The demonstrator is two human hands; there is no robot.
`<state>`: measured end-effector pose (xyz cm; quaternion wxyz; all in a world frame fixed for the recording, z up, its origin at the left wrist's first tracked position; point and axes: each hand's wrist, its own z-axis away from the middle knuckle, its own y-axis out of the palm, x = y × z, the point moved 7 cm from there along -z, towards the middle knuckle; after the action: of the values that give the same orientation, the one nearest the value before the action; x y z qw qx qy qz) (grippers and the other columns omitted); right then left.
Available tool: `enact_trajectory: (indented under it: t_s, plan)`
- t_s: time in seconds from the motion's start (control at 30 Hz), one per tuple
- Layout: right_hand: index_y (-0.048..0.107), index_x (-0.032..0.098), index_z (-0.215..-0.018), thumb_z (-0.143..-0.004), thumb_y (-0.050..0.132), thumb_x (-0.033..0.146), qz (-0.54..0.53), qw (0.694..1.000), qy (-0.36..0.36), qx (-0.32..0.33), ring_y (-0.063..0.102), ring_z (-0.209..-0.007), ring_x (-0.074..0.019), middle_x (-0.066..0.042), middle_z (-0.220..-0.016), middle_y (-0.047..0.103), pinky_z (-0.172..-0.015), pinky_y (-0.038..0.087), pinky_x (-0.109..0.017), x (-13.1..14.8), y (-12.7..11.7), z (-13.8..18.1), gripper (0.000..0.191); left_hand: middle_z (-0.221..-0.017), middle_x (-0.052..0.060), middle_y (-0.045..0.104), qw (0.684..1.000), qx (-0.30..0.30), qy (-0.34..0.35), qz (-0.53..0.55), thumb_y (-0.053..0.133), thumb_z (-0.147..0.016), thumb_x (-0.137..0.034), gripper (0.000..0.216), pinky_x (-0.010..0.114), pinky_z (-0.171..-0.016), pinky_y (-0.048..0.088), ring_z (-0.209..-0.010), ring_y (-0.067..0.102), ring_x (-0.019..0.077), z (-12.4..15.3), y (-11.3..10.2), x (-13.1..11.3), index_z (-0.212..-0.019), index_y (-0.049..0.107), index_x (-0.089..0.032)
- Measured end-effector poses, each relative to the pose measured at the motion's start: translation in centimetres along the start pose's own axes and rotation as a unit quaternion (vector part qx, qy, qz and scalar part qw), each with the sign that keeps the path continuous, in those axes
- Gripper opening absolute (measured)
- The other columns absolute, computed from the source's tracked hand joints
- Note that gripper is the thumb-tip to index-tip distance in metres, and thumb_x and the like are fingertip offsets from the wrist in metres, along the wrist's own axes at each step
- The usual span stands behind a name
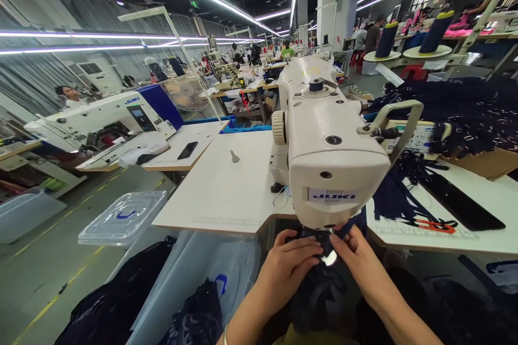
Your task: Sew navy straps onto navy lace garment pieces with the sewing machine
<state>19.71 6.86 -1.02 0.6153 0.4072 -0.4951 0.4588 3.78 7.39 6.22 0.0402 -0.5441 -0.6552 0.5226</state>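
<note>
A white JUKI sewing machine stands in front of me, its head hiding the needle area. Just below that head, my left hand has its fingers pressed together on dark fabric, which hangs down toward my lap. Opposite it, my right hand pinches a navy strap between thumb and fingers, close to the machine's base. The fingertips of both hands nearly meet at a small bright spot. Exactly how strap and fabric lie under the head is hidden.
Orange-handled scissors, a black phone and navy straps lie on the right. On the left tabletop is a small metal piece. Below it stands a clear plastic bin holding dark fabric. Thread cones stand at upper right.
</note>
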Motion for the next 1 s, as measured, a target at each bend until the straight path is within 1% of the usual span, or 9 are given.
enact_trajectory:
  t_s: [0.2, 0.37, 0.5, 0.6, 0.73, 0.83, 1.0]
  plan:
    - [0.055, 0.026, -0.098, -0.077, 0.065, 0.049, -0.013, 1.000, 0.003, 0.002, 0.049, -0.071, -0.0175, 0.003, -0.074, 0.050, -0.065, 0.042, -0.028, -1.0, 0.2, 0.0, 0.033, -0.105, 0.003, 0.072, 0.999, 0.022, 0.025, -0.031, 0.048, -0.099, -0.030, 0.022, 0.037, -0.098, 0.037, -0.104, 0.066, 0.0172, -0.3, -0.1, -0.9, -0.110, 0.065, -0.024]
    - [0.052, 0.025, -0.100, -0.080, 0.063, 0.052, -0.026, 1.000, 0.000, 0.002, 0.047, -0.071, -0.0164, 0.002, -0.077, 0.051, -0.065, 0.041, -0.028, -1.6, 0.3, -0.1, 0.035, -0.106, 0.002, 0.072, 0.997, 0.018, 0.040, -0.061, 0.045, -0.100, -0.030, 0.023, 0.036, -0.097, 0.032, -0.104, 0.065, 0.0162, -0.5, -0.3, -1.7, -0.111, 0.064, -0.023]
    - [0.051, 0.026, -0.101, -0.081, 0.061, 0.052, -0.029, 1.000, 0.003, 0.008, 0.049, -0.074, -0.0169, 0.001, -0.081, 0.055, -0.067, 0.042, -0.028, -1.8, 0.4, -0.1, 0.035, -0.106, 0.002, 0.072, 0.995, 0.025, 0.059, -0.078, 0.043, -0.101, -0.028, 0.024, 0.035, -0.094, 0.032, -0.106, 0.064, 0.0157, -0.6, -0.2, -2.2, -0.112, 0.063, -0.023]
    - [0.050, 0.026, -0.101, -0.082, 0.060, 0.052, -0.029, 1.000, 0.000, 0.011, 0.049, -0.074, -0.0167, 0.001, -0.081, 0.054, -0.067, 0.042, -0.027, -1.7, 0.5, -0.1, 0.034, -0.109, 0.002, 0.071, 0.992, 0.040, 0.069, -0.097, 0.041, -0.102, -0.027, 0.024, 0.035, -0.094, 0.032, -0.109, 0.063, 0.0161, -0.6, -0.2, -2.4, -0.113, 0.062, -0.022]
    - [0.053, 0.026, -0.097, -0.079, 0.064, 0.050, -0.030, 1.000, -0.009, -0.002, 0.048, -0.071, -0.0161, 0.003, -0.077, 0.051, -0.065, 0.043, -0.027, -1.2, 0.4, 0.0, 0.033, -0.112, 0.003, 0.069, 0.985, 0.058, 0.098, -0.132, 0.042, -0.102, -0.024, 0.023, 0.035, -0.097, 0.031, -0.113, 0.060, 0.0155, -0.5, 0.0, -2.6, -0.116, 0.060, -0.021]
    - [0.053, 0.025, -0.096, -0.078, 0.064, 0.052, -0.021, 1.000, -0.011, -0.008, 0.048, -0.070, -0.0156, 0.003, -0.075, 0.049, -0.065, 0.043, -0.026, -0.8, 0.4, 0.3, 0.034, -0.112, 0.003, 0.069, 0.978, 0.060, 0.114, -0.165, 0.043, -0.101, -0.023, 0.023, 0.034, -0.097, 0.033, -0.113, 0.060, 0.0150, -0.3, 0.2, -2.6, -0.118, 0.058, -0.020]
    - [0.053, 0.023, -0.097, -0.081, 0.061, 0.051, 0.025, 1.000, -0.017, 0.006, 0.051, -0.069, -0.0158, 0.004, -0.073, 0.049, -0.063, 0.043, -0.025, 0.1, 0.0, 0.1, 0.033, -0.113, 0.001, 0.068, 0.972, 0.062, 0.104, -0.199, 0.047, -0.100, -0.024, 0.022, 0.034, -0.094, 0.035, -0.115, 0.057, 0.0149, 0.0, 0.9, -2.5, -0.120, 0.056, -0.022]
